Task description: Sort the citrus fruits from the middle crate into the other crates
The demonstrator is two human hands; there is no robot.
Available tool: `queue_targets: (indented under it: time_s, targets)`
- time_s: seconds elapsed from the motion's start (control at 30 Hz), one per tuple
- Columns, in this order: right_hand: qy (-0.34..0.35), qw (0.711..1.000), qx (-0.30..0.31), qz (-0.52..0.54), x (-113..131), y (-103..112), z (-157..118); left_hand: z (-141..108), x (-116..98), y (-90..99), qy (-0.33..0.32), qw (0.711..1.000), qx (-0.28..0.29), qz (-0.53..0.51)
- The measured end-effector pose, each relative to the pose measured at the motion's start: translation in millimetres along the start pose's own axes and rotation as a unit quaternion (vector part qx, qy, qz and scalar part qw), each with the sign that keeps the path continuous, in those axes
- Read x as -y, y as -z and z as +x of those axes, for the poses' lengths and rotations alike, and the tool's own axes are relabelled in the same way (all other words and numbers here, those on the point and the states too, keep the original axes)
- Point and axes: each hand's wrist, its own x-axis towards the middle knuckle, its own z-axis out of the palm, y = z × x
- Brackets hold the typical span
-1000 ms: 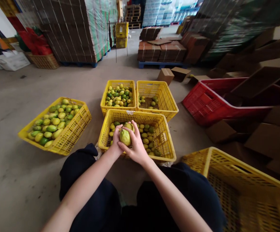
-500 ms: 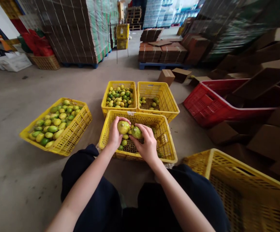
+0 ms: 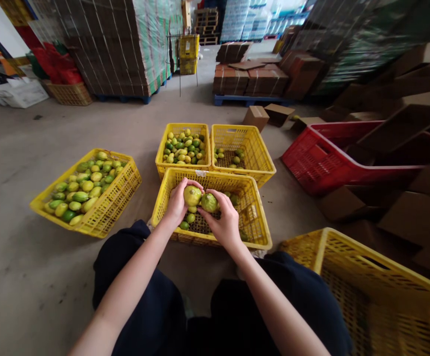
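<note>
Since half a second ago, both hands have come closer together, so the two fruits now touch side by side above the near yellow plastic crate point(image 3: 259, 217). The left hand point(image 3: 175, 203) is closed around a round yellow-green fruit point(image 3: 192, 195), and the right hand point(image 3: 225, 223) grips a greener round fruit point(image 3: 209, 202) with its fingertips. Both hands cover the lower part of their fruit, and they hide most of the crate's inside; only a few small fruits show under them. The left fruit has a pale yellow skin with a small dark spot; the right one is mottled green.

A small white label point(image 3: 200, 173) sits on the far rim of this crate, but its writing is too small to read. Behind stand two more yellow crates, one full of fruits point(image 3: 183, 146) and one almost bare point(image 3: 241, 148). A tilted yellow crate of fruits point(image 3: 88, 190) lies at the left. At the lower right, a big yellow crate point(image 3: 370, 291) is cut off by the frame edge.
</note>
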Motion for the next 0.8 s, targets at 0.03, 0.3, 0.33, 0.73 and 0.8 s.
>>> queue_targets:
  time_s: [0.03, 0.3, 0.33, 0.73, 0.8]
  targets:
    - [-0.01, 1.0, 0.001, 0.007, 0, 0, 0, 0, -1, 0.1, 0.018, 1.0, 0.005, -0.008]
    - [-0.163, 0.976, 0.027, 0.14, -8, -1, 0, -6, -14, 0.3, 0.123, 0.986, 0.01, -0.11]
    - [-0.185, 0.969, 0.029, 0.164, -8, -2, 0, -7, -15, 0.7, 0.137, 0.985, 0.008, -0.107]
    - [-0.412, 0.817, -0.007, 0.403, 2, 4, 10, -4, -10, 1.9, 0.235, 0.961, -0.116, -0.092]
    - [-0.425, 0.787, -0.018, 0.447, 2, 5, 12, -2, -13, 3.5, 0.278, 0.936, -0.145, -0.162]
